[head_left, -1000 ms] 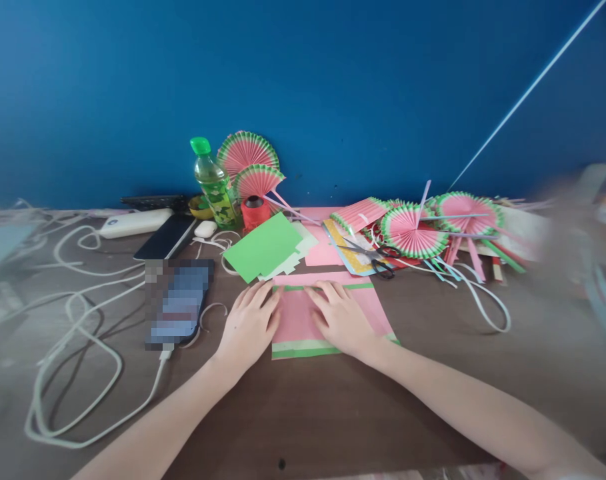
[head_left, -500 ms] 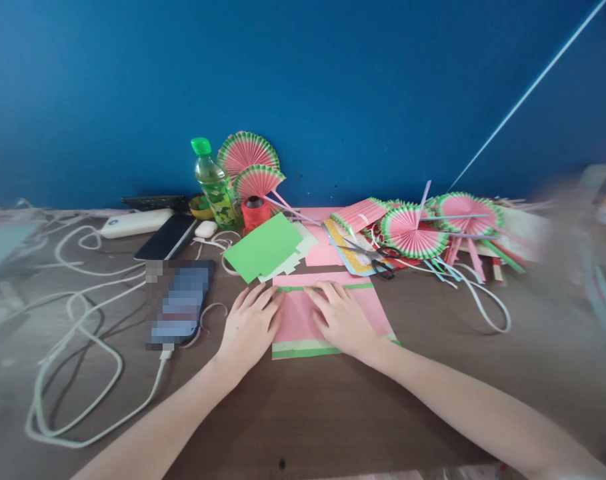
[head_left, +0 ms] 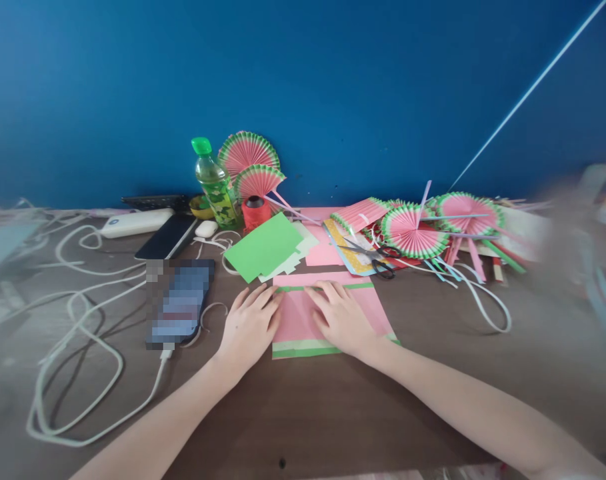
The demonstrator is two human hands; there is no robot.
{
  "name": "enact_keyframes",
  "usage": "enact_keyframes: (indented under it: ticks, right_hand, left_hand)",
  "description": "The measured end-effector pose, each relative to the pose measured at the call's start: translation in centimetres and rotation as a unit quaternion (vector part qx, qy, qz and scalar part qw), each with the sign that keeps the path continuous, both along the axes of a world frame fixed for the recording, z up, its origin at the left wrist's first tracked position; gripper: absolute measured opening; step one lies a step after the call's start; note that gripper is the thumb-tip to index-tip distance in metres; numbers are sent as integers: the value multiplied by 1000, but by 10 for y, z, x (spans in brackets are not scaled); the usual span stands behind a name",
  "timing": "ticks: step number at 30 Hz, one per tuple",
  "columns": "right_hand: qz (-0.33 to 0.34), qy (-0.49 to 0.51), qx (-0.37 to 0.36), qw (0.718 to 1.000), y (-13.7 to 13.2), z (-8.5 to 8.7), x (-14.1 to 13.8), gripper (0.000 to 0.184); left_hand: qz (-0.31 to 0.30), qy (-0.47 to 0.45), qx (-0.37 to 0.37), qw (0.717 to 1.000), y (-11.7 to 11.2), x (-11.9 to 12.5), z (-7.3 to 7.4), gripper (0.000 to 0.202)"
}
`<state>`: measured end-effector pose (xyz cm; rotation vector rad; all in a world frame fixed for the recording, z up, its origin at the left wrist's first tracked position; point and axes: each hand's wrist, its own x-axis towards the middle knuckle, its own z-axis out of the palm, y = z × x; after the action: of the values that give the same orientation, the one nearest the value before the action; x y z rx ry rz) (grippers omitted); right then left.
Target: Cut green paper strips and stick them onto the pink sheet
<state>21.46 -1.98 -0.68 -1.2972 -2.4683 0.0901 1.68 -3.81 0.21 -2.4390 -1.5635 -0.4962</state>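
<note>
A pink sheet of paper (head_left: pixel 297 323) with green and pale green strips along its near and far sides lies on the brown table in front of me. My left hand (head_left: pixel 249 323) rests on its left edge, fingers stretched toward the far green strip. On the paper's right half lies my right hand (head_left: pixel 341 317), palm down, fingertips at the same strip. Both hands are open and hold nothing. Just beyond are a bright green sheet (head_left: pixel 263 247) and pale green paper pieces (head_left: pixel 307 245) partly beneath it.
Left of my hands lie a phone (head_left: pixel 181 303) on a looped white cable (head_left: pixel 117 373) and a white power bank (head_left: pixel 137 223). Behind stand a green-capped bottle (head_left: pixel 215 183) and a red thread spool (head_left: pixel 256 213). Scissors (head_left: pixel 370 252) and pleated paper fans (head_left: pixel 415 230) lie to the right.
</note>
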Motion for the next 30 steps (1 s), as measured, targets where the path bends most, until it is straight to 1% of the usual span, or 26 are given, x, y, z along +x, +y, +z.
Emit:
enact_keyframes:
  ticks: [30]
  right_hand:
    - [1, 1, -1, 1000, 1, 1, 0, 40]
  left_hand:
    - [2, -9, -7, 1000, -2, 1, 2, 30]
